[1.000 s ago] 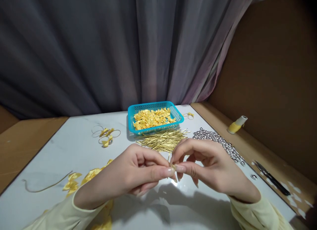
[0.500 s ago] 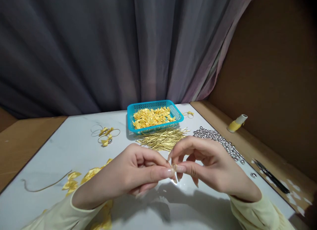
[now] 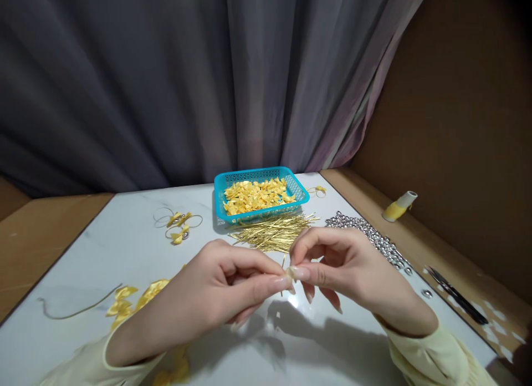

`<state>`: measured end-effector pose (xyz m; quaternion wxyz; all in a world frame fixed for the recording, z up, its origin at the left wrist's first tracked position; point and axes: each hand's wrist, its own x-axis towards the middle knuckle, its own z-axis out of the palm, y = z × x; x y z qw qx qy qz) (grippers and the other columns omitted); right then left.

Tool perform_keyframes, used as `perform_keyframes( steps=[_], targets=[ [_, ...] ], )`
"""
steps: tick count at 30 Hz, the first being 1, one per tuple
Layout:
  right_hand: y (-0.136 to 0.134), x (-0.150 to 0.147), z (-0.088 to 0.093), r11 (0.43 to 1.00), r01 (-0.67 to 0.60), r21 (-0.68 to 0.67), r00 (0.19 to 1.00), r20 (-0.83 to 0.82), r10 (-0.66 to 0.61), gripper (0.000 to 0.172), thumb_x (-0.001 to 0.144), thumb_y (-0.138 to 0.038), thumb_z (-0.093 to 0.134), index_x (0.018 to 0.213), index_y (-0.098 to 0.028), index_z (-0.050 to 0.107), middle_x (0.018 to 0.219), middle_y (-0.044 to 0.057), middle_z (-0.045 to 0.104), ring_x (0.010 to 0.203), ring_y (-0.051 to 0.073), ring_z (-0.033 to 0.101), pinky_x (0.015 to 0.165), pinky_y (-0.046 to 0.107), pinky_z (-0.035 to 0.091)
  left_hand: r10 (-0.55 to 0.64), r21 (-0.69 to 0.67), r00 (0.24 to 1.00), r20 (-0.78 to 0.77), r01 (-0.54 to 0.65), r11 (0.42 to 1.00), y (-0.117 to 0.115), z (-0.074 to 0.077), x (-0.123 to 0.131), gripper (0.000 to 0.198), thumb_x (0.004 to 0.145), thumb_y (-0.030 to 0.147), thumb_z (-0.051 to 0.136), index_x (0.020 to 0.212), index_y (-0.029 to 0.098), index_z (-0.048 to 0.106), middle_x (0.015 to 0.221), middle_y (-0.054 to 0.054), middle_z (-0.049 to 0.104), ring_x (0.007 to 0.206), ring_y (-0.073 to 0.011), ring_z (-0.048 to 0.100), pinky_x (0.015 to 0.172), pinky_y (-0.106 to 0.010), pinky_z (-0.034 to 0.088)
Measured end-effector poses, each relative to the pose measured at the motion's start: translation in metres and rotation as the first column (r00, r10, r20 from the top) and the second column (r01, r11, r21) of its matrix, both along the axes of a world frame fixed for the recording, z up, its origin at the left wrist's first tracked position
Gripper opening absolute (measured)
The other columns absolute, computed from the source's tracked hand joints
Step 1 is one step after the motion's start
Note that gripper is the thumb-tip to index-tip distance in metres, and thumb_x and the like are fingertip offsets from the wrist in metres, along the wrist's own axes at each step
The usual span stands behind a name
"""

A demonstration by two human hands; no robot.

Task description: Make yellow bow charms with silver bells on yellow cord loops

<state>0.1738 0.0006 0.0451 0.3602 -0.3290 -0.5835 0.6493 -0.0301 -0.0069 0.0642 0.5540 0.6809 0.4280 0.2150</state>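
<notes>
My left hand (image 3: 224, 289) and my right hand (image 3: 344, 267) meet over the white table (image 3: 124, 258), fingers pinched together. Between the fingertips sits a tiny gold wire piece (image 3: 288, 272), with a thin gold end poking up and down from the pinch. Both hands are closed on it. Just behind the hands lies a pile of gold wire strips (image 3: 274, 230). Behind that stands a blue basket (image 3: 260, 179) filled with small yellow ribbon bows (image 3: 255, 194).
Silver bells (image 3: 369, 236) lie in a heap at the right. Finished yellow bows on wire loops (image 3: 178, 225) lie at the left, more yellow bows (image 3: 137, 300) near my left arm. Black scissors (image 3: 457, 297) and a yellow thread spool (image 3: 398, 207) rest on the brown ledge.
Both hands have shifted slightly and the fingers have worked the small gold piece, with my right fingers now curled lower. The rest of the table is unchanged.
</notes>
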Motion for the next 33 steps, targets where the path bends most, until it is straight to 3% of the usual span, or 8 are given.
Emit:
perform_keyframes(
  steps=[11,20,24,28,33],
  targets=[
    [0.0,0.0,-0.002,0.998,-0.014,-0.062,0.999,-0.031,0.012,0.023,0.067,-0.028,0.082,0.076,-0.013,0.068,0.055,-0.001,0.057,0.045,0.006,0.052,0.032,0.01,0.04,0.02,0.084,0.999,-0.033,-0.017,0.996,-0.001,-0.002,-0.001,0.02,0.085,0.034,0.061,0.079,0.02,0.075,0.044,0.006,0.045,0.04,-0.0048,0.038,0.038,-0.014,0.027],
    [0.0,-0.001,-0.001,0.996,-0.011,-0.09,0.999,-0.05,0.007,0.021,0.066,-0.028,0.083,0.076,-0.013,0.07,0.055,-0.001,0.057,0.044,0.005,0.051,0.032,0.009,0.038,0.01,0.096,0.999,-0.044,-0.005,0.995,-0.003,-0.002,0.0,0.021,0.086,0.033,0.06,0.079,0.02,0.075,0.044,0.006,0.046,0.04,-0.0056,0.038,0.038,-0.015,0.027],
    [0.0,-0.001,-0.001,0.997,-0.013,-0.083,0.999,-0.049,0.009,0.02,0.066,-0.027,0.083,0.075,-0.012,0.071,0.057,0.0,0.058,0.045,0.005,0.052,0.032,0.009,0.038,0.014,0.168,0.998,-0.061,-0.004,0.986,-0.004,-0.004,-0.001,0.022,0.087,0.033,0.059,0.077,0.02,0.074,0.043,0.006,0.046,0.039,-0.0054,0.038,0.037,-0.015,0.027],
    [0.0,0.0,-0.001,0.999,0.008,-0.054,1.0,-0.016,-0.009,0.02,0.068,-0.028,0.082,0.076,-0.013,0.071,0.06,0.001,0.058,0.047,0.006,0.052,0.032,0.009,0.038,0.055,0.396,0.992,-0.117,-0.004,0.918,-0.007,-0.008,0.0,0.024,0.088,0.029,0.057,0.074,0.021,0.074,0.041,0.007,0.045,0.037,-0.0048,0.036,0.037,-0.016,0.027],
    [0.001,-0.001,-0.002,0.999,0.025,-0.041,0.999,0.034,-0.023,0.022,0.067,-0.03,0.082,0.076,-0.013,0.071,0.065,0.001,0.06,0.05,0.006,0.053,0.032,0.009,0.037,0.117,0.662,0.976,-0.186,0.037,0.748,-0.012,-0.013,0.001,0.02,0.089,0.02,0.056,0.078,0.021,0.073,0.045,0.008,0.051,0.039,-0.0048,0.041,0.04,-0.015,0.033]
  ],
)
